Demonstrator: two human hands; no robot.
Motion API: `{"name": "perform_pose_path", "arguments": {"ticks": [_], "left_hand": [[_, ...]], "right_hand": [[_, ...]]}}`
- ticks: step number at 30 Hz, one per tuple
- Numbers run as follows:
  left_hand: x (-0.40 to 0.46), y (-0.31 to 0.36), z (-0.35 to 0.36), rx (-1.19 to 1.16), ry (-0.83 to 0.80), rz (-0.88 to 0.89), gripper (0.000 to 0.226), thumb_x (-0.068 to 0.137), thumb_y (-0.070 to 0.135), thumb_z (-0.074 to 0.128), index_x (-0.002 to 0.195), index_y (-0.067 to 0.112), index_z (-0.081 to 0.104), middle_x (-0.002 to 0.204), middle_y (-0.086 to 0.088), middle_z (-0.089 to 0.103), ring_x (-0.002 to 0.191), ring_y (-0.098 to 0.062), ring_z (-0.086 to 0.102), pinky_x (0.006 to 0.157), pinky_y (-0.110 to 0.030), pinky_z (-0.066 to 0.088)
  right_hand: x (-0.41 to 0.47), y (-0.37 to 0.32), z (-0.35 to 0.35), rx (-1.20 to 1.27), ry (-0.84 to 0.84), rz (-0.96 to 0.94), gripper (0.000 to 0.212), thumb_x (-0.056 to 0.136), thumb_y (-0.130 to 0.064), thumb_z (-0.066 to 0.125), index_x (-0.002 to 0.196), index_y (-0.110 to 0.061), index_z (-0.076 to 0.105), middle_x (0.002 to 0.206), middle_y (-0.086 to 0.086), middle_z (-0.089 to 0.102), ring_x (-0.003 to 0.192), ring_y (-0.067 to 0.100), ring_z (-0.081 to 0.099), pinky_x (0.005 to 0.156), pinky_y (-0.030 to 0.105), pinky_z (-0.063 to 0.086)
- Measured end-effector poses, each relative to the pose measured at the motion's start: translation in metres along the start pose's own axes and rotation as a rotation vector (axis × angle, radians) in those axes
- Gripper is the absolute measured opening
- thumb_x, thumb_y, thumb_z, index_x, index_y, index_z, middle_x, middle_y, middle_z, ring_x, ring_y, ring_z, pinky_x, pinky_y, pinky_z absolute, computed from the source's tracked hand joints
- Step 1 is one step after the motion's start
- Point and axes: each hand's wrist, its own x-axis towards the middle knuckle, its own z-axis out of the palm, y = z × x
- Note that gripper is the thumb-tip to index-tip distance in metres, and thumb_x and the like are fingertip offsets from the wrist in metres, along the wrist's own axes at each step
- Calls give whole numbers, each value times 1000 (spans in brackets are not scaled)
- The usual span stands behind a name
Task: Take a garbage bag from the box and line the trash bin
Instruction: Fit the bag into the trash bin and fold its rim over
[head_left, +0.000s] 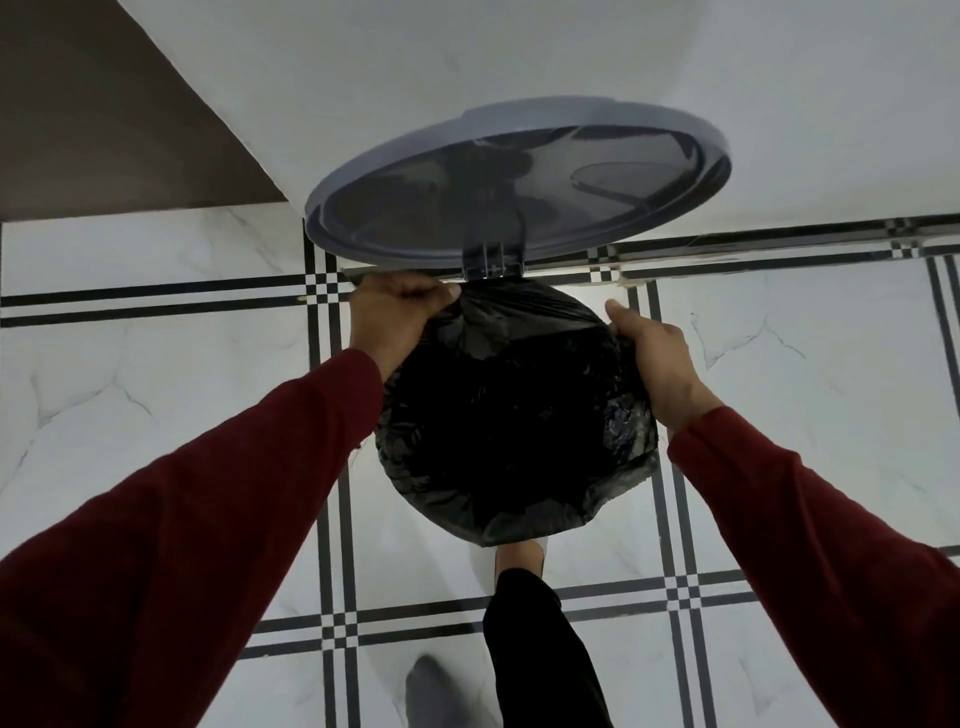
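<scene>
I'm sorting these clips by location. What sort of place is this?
Probably a home kitchen or bathroom, though I can't tell which. The clues: a glossy marble-look tiled floor with black grid lines, a plain white wall, and a pedal-style trash bin whose lid stands open.

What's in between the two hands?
In the head view, the black bag stretches between the left hand and the right hand, draped over the bin's top. Both hands grip its edge.

Head camera looks steeply down, close above the bin (519, 415).
</scene>
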Motion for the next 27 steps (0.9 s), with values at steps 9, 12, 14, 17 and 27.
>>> {"name": "perform_pose_path", "arguments": {"ticks": [9,12,14,17,27], "left_hand": [[23,6,0,-194,-199,-508,47,91,29,77,131,6,68,123,-8,72,114,-28,70,85,-33,56],[18,-4,-7,64,-164,-370,37,96,27,73,129,10,67,124,-7,72,116,-24,68,88,-29,54],[10,-10,-13,-23,-140,-345,26,95,40,74,94,14,72,87,2,76,85,-14,72,78,-31,59],[4,-18,-23,-43,-128,-420,48,93,63,64,90,15,71,86,0,70,84,-18,66,75,-34,53],[-37,-42,-39,-249,-206,-494,45,97,56,62,112,16,74,93,6,79,93,-14,74,81,-31,57]], "right_hand": [[-3,10,-11,86,-69,-21,26,95,-22,70,99,4,76,87,10,76,77,18,73,67,22,58],[-5,15,-7,142,-48,-33,18,96,-24,70,91,-6,75,81,5,74,72,15,70,71,27,58],[-5,19,-6,143,-33,-55,22,93,-31,74,85,-10,70,75,4,70,65,14,66,69,29,56],[-11,22,-4,118,-13,-72,33,93,-39,74,83,-7,71,74,3,73,66,14,68,68,28,57],[-21,24,-5,141,-48,23,23,93,-25,73,89,-3,69,80,7,71,74,19,67,77,33,57]]}}
